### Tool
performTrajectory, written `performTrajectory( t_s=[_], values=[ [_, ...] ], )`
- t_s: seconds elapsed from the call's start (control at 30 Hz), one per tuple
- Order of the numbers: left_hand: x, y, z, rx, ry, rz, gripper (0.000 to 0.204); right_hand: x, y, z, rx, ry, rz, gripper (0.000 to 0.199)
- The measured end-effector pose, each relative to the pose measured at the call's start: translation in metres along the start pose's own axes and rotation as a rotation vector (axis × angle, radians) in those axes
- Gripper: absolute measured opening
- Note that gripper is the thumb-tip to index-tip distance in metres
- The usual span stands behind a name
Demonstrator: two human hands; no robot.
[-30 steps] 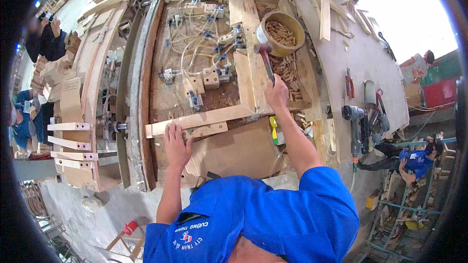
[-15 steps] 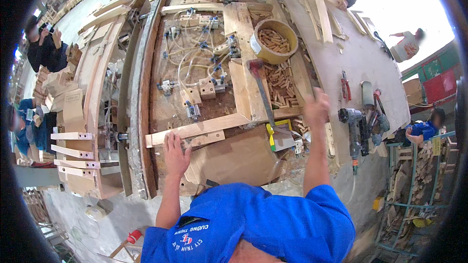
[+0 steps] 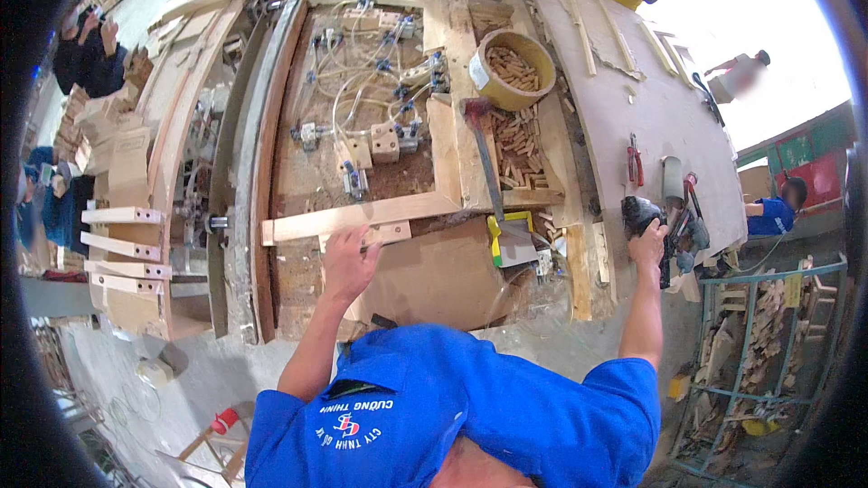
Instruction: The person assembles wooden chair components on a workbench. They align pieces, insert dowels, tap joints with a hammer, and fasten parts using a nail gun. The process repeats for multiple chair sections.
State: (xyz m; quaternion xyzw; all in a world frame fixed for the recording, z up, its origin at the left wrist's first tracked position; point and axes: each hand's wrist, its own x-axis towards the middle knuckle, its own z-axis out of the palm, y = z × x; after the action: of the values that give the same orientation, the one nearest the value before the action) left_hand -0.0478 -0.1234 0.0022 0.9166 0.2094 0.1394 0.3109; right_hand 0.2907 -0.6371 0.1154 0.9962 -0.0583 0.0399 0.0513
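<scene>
Cardboard sheet near, broad flat stretch between hands. Left hand loose, fingers apart, at short drilled block along near edge of wooden rail; contact cannot be told. Right hand well to right, clamped on black power tool near right board's near edge. Board's broad surface stretches far. Counts: one hammer between hands, four drilled strips left, one pliers, one round dowel tub farther.

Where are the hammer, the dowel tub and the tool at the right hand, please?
Hammer (image 3: 489, 163), head view: middle of the handle.
Dowel tub (image 3: 493, 92), head view: outer wall.
Tool (image 3: 640, 210), head view: dark upper body.
</scene>
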Motion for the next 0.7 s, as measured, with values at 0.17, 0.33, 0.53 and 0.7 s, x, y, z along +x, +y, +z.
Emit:
performTrajectory(
  t_s=[0.17, 0.33, 0.53, 0.7],
  values=[
    [-0.004, 0.028, 0.018, -0.271, -0.13, 0.003, 0.039, -0.011, 0.033, -0.057, 0.092, 0.162, -0.036, 0.044],
    [0.008, 0.062, 0.047, -0.499, -0.325, -0.042, 0.044, -0.067, -0.071, -0.104, 1.065, -0.314, 0.038, 0.032],
    [0.037, 0.099, 0.108, -0.904, -0.543, -0.199, 0.054, -0.146, -0.228, -0.068, 1.338, -0.658, -0.189, 0.033],
    [0.051, 0.093, 0.115, -1.142, -0.543, -0.356, 0.056, -0.154, -0.274, -0.023, 1.263, -0.848, -0.176, 0.03]
  ],
)
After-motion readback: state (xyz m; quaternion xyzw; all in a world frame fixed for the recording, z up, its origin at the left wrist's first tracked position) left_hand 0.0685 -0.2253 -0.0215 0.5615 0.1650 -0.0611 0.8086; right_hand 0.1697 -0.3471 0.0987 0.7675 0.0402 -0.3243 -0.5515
